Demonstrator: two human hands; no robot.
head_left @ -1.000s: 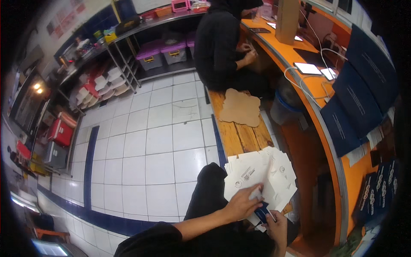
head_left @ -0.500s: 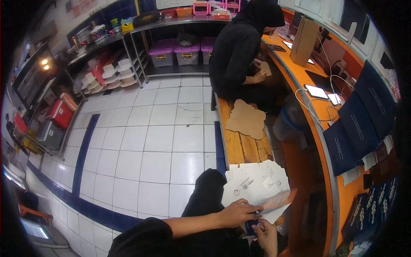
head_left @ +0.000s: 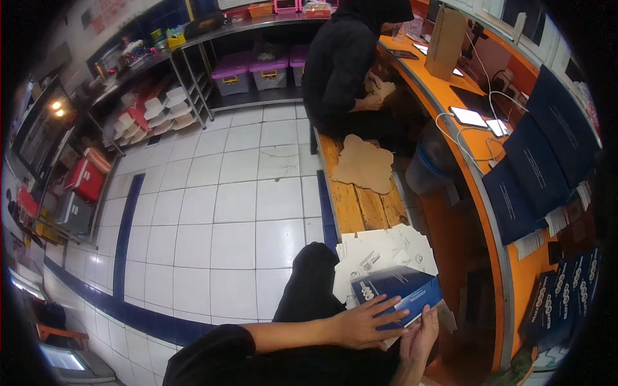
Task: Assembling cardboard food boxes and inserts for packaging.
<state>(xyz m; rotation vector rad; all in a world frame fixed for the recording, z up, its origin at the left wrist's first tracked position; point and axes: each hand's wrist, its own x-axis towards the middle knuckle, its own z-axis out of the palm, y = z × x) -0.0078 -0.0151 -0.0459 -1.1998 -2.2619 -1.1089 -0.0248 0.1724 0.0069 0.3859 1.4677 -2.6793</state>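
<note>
A dark blue cardboard box [head_left: 400,287] with white print lies tilted over my lap, above the bench's near end. My left hand [head_left: 368,321] rests on it, fingers spread across its blue side. At the box's near right edge, my right hand [head_left: 420,336] pinches the cardboard between thumb and fingers. Beneath and beyond the box is a pile of flat white printed sheets [head_left: 380,248] with cut edges. Part of that pile is hidden by the box.
Brown flat cardboard pieces [head_left: 364,164] lie farther along the wooden bench [head_left: 370,209], where a person in black [head_left: 341,71] sits holding brown card. Blue boxes [head_left: 544,164] stand on the orange counter [head_left: 473,106] with phones and cables. A bin [head_left: 428,164] sits beneath.
The box has turned in my hands, so its blue side now faces up. My left hand's fingers have spread across it, and my right hand has shifted up to its edge.
</note>
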